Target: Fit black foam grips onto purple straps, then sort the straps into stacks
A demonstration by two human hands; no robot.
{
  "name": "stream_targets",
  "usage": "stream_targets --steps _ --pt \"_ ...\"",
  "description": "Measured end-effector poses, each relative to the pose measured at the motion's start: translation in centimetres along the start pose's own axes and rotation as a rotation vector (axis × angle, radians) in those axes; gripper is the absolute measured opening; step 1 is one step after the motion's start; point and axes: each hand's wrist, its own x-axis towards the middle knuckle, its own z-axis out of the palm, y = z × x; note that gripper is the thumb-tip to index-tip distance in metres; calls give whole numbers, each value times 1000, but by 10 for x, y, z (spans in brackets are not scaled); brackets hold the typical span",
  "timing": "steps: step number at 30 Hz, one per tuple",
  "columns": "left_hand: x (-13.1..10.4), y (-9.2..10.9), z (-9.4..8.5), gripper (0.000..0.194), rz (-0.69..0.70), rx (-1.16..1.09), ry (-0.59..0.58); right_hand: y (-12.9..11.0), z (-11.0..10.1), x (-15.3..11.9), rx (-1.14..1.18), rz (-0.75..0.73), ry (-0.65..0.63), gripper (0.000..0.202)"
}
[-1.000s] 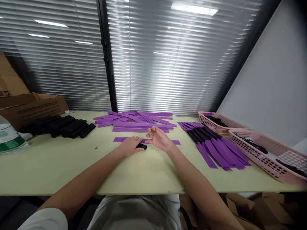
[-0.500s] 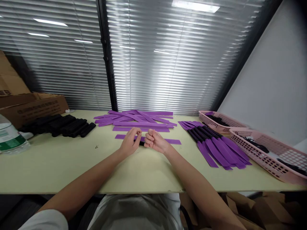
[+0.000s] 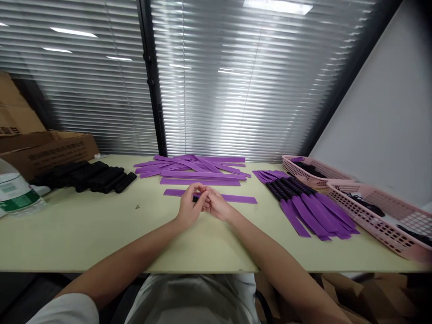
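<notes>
My left hand (image 3: 191,206) and my right hand (image 3: 218,204) meet over the middle of the table, fingers curled together and fingertips touching. Between them a small part of a black piece (image 3: 195,199) shows; the fingers cover the rest, so its full shape is hidden. Both hands appear closed around it. Just behind them lies a single flat purple strip (image 3: 241,198), partly covered by the fingers. Farther back is a loose pile of similar purple strips (image 3: 205,174).
Black ribbed grips (image 3: 97,176) lie in a row at left, near a cardboard box (image 3: 64,150) and a water bottle (image 3: 16,191). At right, purple strips with black-wrapped middles (image 3: 305,209) lie fanned beside two pink baskets (image 3: 371,220) (image 3: 313,177) holding black items.
My hands have come together: the fingertips were apart and now touch, covering more of the black piece. The view has shifted slightly; the strips and baskets stay put.
</notes>
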Motion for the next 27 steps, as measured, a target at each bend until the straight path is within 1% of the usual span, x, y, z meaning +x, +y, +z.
stream_targets --steps 3,8,15,21,25,27 --pt "-1 1 1 22 -53 -61 -3 -1 1 0 9 -1 -6 48" --pt "-1 1 1 22 -58 -75 -1 0 0 -1 43 -8 -33 44" --pt "-1 0 0 20 -38 -60 11 2 -2 -1 36 6 -35 47" --pt "-1 1 0 17 -31 -69 16 -2 3 -3 16 3 -37 49" --pt "-1 3 -1 15 24 -86 11 -4 3 -4 24 2 -44 48" --pt "0 5 -2 15 24 -110 -6 -4 2 -4 29 1 -57 47"
